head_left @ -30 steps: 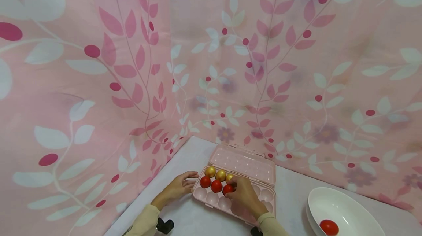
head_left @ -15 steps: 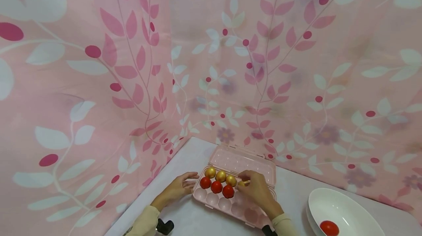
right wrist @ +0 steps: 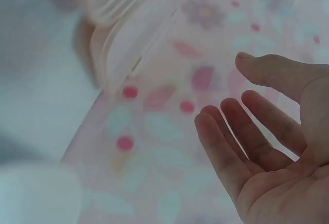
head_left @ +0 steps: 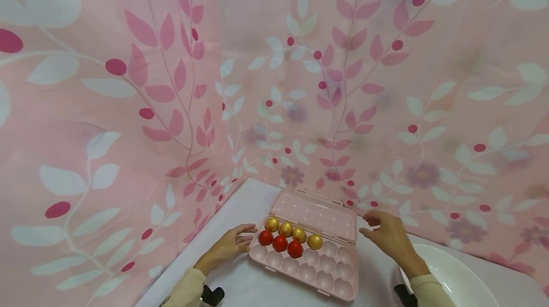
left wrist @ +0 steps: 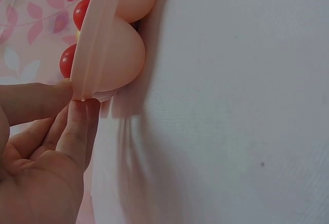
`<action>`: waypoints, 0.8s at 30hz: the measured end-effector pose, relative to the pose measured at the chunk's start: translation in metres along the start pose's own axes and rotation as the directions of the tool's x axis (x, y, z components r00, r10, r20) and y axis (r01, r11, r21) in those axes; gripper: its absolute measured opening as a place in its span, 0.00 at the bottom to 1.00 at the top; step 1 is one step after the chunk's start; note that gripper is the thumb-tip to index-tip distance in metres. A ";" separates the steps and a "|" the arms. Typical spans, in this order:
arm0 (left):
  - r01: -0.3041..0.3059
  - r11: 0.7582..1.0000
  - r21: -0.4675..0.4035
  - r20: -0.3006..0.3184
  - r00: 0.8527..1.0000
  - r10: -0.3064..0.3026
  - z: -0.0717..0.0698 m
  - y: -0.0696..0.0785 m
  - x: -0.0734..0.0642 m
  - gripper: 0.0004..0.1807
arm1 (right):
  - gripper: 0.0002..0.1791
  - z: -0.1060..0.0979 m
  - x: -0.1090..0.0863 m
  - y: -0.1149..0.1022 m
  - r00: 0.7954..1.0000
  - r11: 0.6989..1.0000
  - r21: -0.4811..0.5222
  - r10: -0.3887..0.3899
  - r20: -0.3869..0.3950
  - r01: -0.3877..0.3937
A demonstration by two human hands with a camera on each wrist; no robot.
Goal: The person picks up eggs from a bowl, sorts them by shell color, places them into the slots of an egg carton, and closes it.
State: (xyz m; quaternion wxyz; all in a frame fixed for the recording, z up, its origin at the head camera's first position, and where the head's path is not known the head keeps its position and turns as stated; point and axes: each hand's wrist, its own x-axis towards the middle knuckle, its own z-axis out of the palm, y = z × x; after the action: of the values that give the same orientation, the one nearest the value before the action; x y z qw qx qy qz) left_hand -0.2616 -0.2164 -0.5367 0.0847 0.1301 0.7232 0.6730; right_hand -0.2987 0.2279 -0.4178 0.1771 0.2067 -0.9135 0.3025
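A pink plastic egg box point(head_left: 324, 279) lies open on the table, its lid point(head_left: 315, 214) folded back. Several gold eggs point(head_left: 315, 241) fill part of the back row, with red eggs point(head_left: 295, 249) in the row before them. At the left end is my left hand point(head_left: 227, 246). The left wrist view shows its thumb on the rim and fingertips below, pinching the edge. Right of the box, my right hand point(head_left: 389, 236) hovers with nothing in it. In the right wrist view its fingers point(right wrist: 254, 144) are loosely spread.
A white bowl point(head_left: 456, 281) stands at the right, partly behind my right forearm. Pink floral cloth point(head_left: 274, 83) hangs along the left and back edges of the white table point(head_left: 261, 192).
My right hand has let go of a gold egg in the back row and moved right toward the bowl. The left hand stays at the box's end.
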 end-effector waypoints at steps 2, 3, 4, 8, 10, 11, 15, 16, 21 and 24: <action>0.002 1.000 0.008 0.001 1.000 -0.002 0.000 -0.001 0.001 0.34 | 0.16 -0.014 -0.008 0.013 0.999 0.998 -0.035 0.046 0.011 -0.046; 0.005 1.000 0.013 0.001 1.000 -0.005 0.000 -0.001 0.001 0.34 | 0.16 -0.020 -0.013 0.019 0.997 0.996 -0.051 0.074 0.021 -0.072; 0.008 1.000 0.017 0.001 1.000 -0.008 0.000 -0.001 0.001 0.34 | 0.17 -0.027 -0.017 0.025 0.993 0.992 -0.070 0.108 0.037 -0.105; 0.003 0.999 0.032 0.007 1.000 -0.003 0.000 -0.003 0.001 0.34 | 0.19 -0.050 -0.034 0.049 0.976 0.976 -0.119 0.196 0.098 -0.184; 0.002 0.999 0.032 0.008 1.000 -0.002 0.000 -0.002 0.001 0.34 | 0.19 -0.057 -0.041 0.059 0.967 0.969 -0.133 0.225 0.121 -0.209; 0.002 0.999 0.034 0.009 1.000 -0.002 0.000 -0.001 0.000 0.34 | 0.19 -0.060 -0.046 0.064 0.962 0.966 -0.135 0.237 0.135 -0.219; 0.009 0.999 0.038 0.008 1.000 -0.009 -0.001 -0.001 0.000 0.34 | 0.18 -0.064 -0.062 0.080 0.947 0.957 -0.162 0.268 0.178 -0.240; 0.011 0.999 0.039 0.008 1.000 -0.012 -0.001 -0.001 0.000 0.34 | 0.18 -0.063 -0.065 0.083 0.941 0.955 -0.166 0.278 0.195 -0.247; 0.015 0.999 0.045 0.007 1.000 -0.016 -0.001 0.001 0.000 0.34 | 0.21 -0.059 -0.078 0.093 0.865 0.914 -0.174 0.403 0.298 -0.366; 0.022 0.999 0.046 0.005 1.000 -0.022 -0.001 0.002 0.000 0.34 | 0.24 -0.054 -0.085 0.097 0.798 0.875 -0.165 0.482 0.361 -0.454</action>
State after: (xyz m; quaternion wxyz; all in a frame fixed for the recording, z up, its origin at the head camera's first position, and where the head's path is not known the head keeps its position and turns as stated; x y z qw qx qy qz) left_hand -0.2616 -0.2172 -0.5350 0.0910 0.1259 0.7396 0.6549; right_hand -0.2621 0.3555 -0.4615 -0.0819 0.0243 -0.9626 0.2572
